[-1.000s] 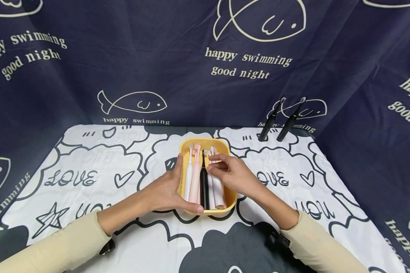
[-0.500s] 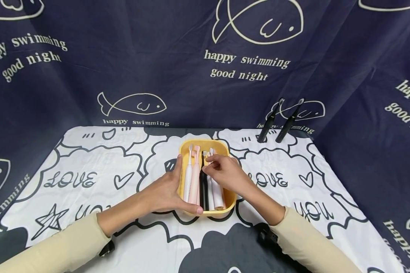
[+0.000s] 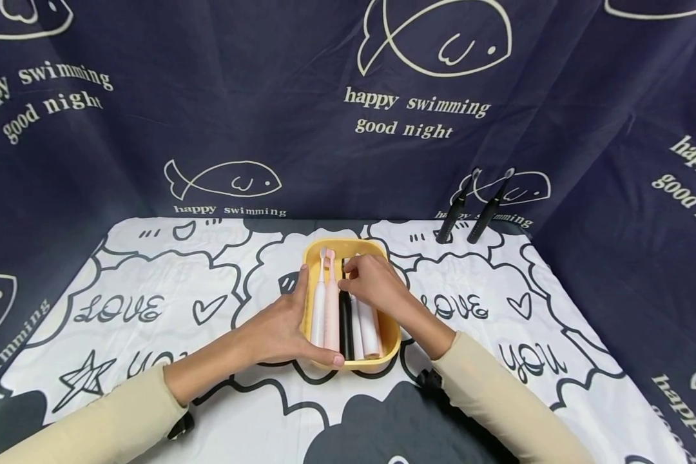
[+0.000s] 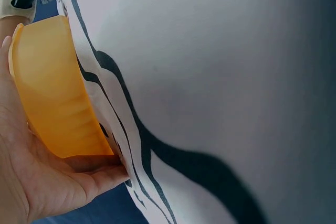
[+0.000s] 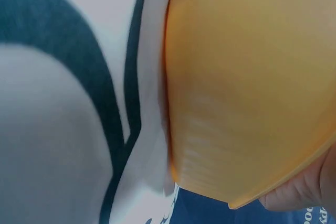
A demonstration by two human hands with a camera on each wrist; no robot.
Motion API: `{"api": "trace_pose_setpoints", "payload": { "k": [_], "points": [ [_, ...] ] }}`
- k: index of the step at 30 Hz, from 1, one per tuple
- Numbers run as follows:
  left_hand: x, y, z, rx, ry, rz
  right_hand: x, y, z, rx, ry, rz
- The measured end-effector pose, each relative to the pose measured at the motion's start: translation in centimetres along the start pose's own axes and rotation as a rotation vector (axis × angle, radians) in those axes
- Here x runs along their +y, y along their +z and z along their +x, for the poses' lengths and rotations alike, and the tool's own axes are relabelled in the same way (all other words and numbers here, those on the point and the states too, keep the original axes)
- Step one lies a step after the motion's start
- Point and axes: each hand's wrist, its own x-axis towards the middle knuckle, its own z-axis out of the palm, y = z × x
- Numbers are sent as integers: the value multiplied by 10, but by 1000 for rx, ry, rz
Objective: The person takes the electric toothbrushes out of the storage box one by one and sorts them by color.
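Observation:
A yellow plastic box (image 3: 392,338) lies at the table's middle, holding several electric toothbrushes. My left hand (image 3: 278,322) grips its left side, thumb over the front rim; the left wrist view has the fingers round the lower wall. In the box, a white toothbrush (image 3: 319,312) and a pink toothbrush (image 3: 331,322) lie on the left, with a black toothbrush (image 3: 346,328) beside them. My right hand (image 3: 377,283) pinches the black toothbrush near its head, hiding that end. Below this hand lie white handles (image 3: 369,332), their heads covered. The right wrist view mostly shows the box's outer wall.
Two more black electric toothbrushes, one (image 3: 452,219) left of the other (image 3: 487,218), stand upright at the back right of the table. Navy fabric (image 3: 301,96) with fish prints hangs behind and at both sides. A white patterned cloth (image 3: 209,258) covers the table.
My right hand has shifted left and closed in on the black toothbrush's neck. The heads of the black and pink toothbrushes sit slightly further left. My left hand stays on the box.

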Motion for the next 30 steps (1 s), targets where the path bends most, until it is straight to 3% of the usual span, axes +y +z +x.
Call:
{"api": "trace_pose_setpoints", "payload": {
  "k": [11, 17, 26, 30],
  "points": [
    [-1, 0, 0, 1, 11, 16, 0, 6, 12, -3, 14, -27],
    [-1, 0, 0, -1, 7, 6, -3, 7, 16, -34, 73, -13],
    [-1, 0, 1, 4, 2, 0, -1, -1, 21, -97, 154, 140],
    [-2, 0, 0, 2, -8, 3, 0, -5, 19, -116, 177, 277]
  ]
}}
